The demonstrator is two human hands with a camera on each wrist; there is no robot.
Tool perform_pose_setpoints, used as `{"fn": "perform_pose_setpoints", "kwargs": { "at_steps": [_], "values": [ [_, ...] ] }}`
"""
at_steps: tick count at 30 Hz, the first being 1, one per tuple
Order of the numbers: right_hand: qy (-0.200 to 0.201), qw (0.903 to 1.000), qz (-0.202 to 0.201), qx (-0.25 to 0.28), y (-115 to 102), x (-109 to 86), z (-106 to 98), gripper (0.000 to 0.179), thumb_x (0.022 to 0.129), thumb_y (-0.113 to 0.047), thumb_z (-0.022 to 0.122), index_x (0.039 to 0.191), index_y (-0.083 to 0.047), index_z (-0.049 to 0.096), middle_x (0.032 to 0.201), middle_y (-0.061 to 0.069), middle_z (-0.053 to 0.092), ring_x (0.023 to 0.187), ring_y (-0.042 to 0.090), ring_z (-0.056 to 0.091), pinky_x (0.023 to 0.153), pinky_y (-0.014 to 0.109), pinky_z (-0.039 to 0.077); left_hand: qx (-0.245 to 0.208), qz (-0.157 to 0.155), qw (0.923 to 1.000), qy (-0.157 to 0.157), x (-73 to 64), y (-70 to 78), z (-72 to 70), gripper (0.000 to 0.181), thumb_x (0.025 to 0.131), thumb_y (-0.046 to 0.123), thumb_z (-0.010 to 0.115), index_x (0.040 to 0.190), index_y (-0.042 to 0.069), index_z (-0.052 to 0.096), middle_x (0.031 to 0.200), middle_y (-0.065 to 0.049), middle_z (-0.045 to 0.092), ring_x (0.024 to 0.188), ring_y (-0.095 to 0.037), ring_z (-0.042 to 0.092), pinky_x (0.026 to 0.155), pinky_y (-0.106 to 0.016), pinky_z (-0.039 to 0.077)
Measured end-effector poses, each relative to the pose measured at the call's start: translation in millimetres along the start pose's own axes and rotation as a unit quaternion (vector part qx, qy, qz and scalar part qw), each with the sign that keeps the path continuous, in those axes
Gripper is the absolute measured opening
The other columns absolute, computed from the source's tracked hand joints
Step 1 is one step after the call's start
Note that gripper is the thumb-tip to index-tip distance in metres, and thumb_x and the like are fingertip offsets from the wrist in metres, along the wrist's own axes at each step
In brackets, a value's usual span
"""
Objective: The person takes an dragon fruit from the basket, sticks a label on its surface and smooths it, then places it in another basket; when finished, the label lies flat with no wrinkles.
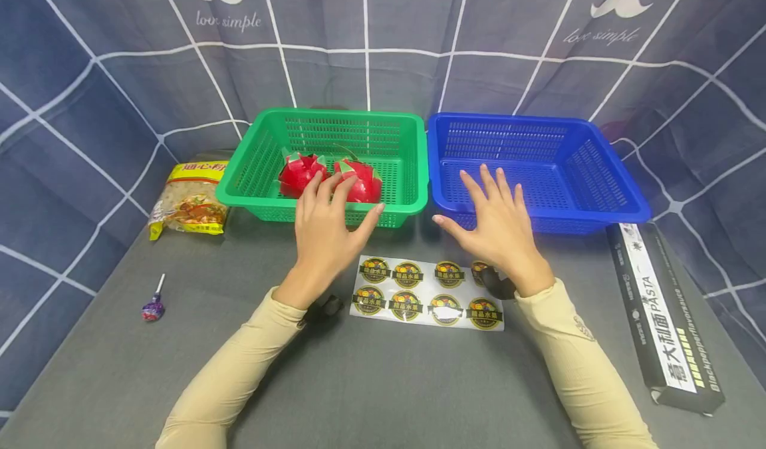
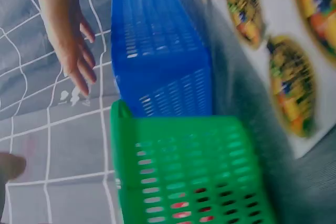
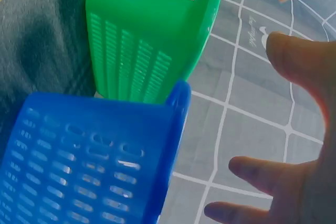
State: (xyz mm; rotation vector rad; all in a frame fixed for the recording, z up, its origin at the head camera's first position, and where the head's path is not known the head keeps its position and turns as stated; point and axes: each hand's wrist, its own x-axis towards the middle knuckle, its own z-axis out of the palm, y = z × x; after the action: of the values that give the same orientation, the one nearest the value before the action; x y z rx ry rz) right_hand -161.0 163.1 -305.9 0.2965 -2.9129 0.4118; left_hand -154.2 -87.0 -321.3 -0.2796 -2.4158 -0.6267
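Hovering empty and loose-fingered, the left hand (image 1: 326,226) was way nearer the red fruits (image 1: 368,184), just past its fingers; the right hand (image 1: 499,226) was empty too, spread wide.

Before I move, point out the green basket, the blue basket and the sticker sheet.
Green basket (image 1: 347,133): head view, inside of the back wall.
Blue basket (image 1: 553,183): head view, bare floor inside.
Sticker sheet (image 1: 428,290): head view, white backing between stickers.
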Motion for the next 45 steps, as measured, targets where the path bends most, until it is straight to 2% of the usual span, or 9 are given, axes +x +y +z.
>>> {"fn": "perform_pose_setpoints", "kwargs": {
  "at_steps": [5,10,17,20,24,28,36,41,45],
  "values": [
    [0.097,0.9919,-0.031,0.075,-7,-1.6,9,0.065,0.080,-0.056,0.056,0.132,-0.018,0.046,0.139,0.013,0.042,0.130,0.034,0.034,0.105,0.054,0.023,-0.105,-0.021,0.9919,0.069,-16.0,-19.2,5.7,0.035,0.082,0.036,0.061,0.105,0.009,0.062,0.104,-0.007,0.063,0.101,-0.023,0.052,0.086,-0.039,0.040],
    [0.223,0.9539,-0.105,0.171,-18,-2.6,26,0.035,0.082,-0.031,0.065,0.108,-0.008,0.064,0.109,0.011,0.064,0.102,0.028,0.056,0.088,0.043,0.039,-0.220,-0.102,0.9616,0.129,-26.0,-35.7,14.9,0.029,0.083,0.022,0.063,0.103,0.003,0.056,0.094,-0.013,0.059,0.090,-0.022,0.052,0.078,-0.034,0.040],
    [0.251,0.9311,-0.150,0.219,-37,-3.8,42,0.022,0.083,-0.022,0.063,0.099,-0.006,0.066,0.095,0.009,0.066,0.092,0.022,0.058,0.084,0.038,0.040,-0.307,-0.211,0.9124,0.170,-29.4,-49.8,25.1,0.045,0.084,0.026,0.063,0.114,-0.001,0.042,0.087,-0.016,0.053,0.074,-0.012,0.048,0.073,-0.038,0.039],
    [0.253,0.9231,-0.178,0.229,-47,-4.0,50,0.019,0.085,-0.020,0.061,0.097,-0.006,0.065,0.093,0.008,0.066,0.090,0.021,0.059,0.085,0.036,0.041,-0.299,-0.246,0.9020,0.191,-29.1,-56.7,26.7,0.052,0.083,0.034,0.064,0.119,0.005,0.041,0.087,-0.014,0.053,0.071,-0.009,0.048,0.071,-0.031,0.041],
    [0.251,0.9131,-0.213,0.240,-61,-3.0,59,0.017,0.085,-0.019,0.059,0.096,-0.007,0.065,0.091,0.006,0.067,0.090,0.020,0.060,0.085,0.036,0.041,-0.277,-0.282,0.9015,0.177,-28.9,-64.8,29.6,0.062,0.080,0.046,0.062,0.130,0.019,0.037,0.100,-0.014,0.049,0.075,-0.017,0.051,0.071,-0.028,0.040],
    [0.249,0.9057,-0.234,0.251,-73,0.2,64,0.018,0.084,-0.019,0.059,0.096,-0.006,0.065,0.090,0.004,0.067,0.090,0.019,0.060,0.084,0.035,0.041,-0.250,-0.308,0.9047,0.155,-28.4,-70.4,33.2,0.075,0.077,0.055,0.061,0.139,0.028,0.029,0.119,-0.012,0.037,0.098,-0.028,0.048,0.084,-0.038,0.039],
    [0.271,0.8861,-0.276,0.255,-92,21.6,68,0.019,0.086,-0.019,0.057,0.095,-0.005,0.065,0.089,0.005,0.066,0.087,0.018,0.059,0.082,0.032,0.043,-0.188,-0.336,0.9157,0.115,-28.6,-74.5,36.7,0.082,0.078,0.061,0.055,0.143,0.034,0.013,0.147,-0.014,0.000,0.137,-0.032,0.012,0.109,-0.049,0.017],
    [0.255,0.8964,-0.266,0.247,-102,42.5,70,0.021,0.087,-0.020,0.056,0.099,-0.004,0.063,0.096,0.006,0.065,0.095,0.019,0.058,0.089,0.032,0.044,-0.203,-0.302,0.9224,0.128,-28.8,-79.4,40.8,0.082,0.078,0.057,0.058,0.143,0.029,0.015,0.150,-0.014,-0.007,0.140,-0.024,0.004,0.111,-0.046,0.019],
    [0.212,0.9155,-0.256,0.226,-111,59.8,69,0.030,0.089,-0.027,0.055,0.109,-0.005,0.059,0.108,0.006,0.062,0.106,0.019,0.055,0.096,0.034,0.041,-0.218,-0.280,0.9237,0.144,-28.6,-80.5,42.2,0.080,0.078,0.053,0.060,0.141,0.026,0.018,0.150,-0.015,-0.005,0.141,-0.020,-0.001,0.111,-0.043,0.021]
  ]
}}
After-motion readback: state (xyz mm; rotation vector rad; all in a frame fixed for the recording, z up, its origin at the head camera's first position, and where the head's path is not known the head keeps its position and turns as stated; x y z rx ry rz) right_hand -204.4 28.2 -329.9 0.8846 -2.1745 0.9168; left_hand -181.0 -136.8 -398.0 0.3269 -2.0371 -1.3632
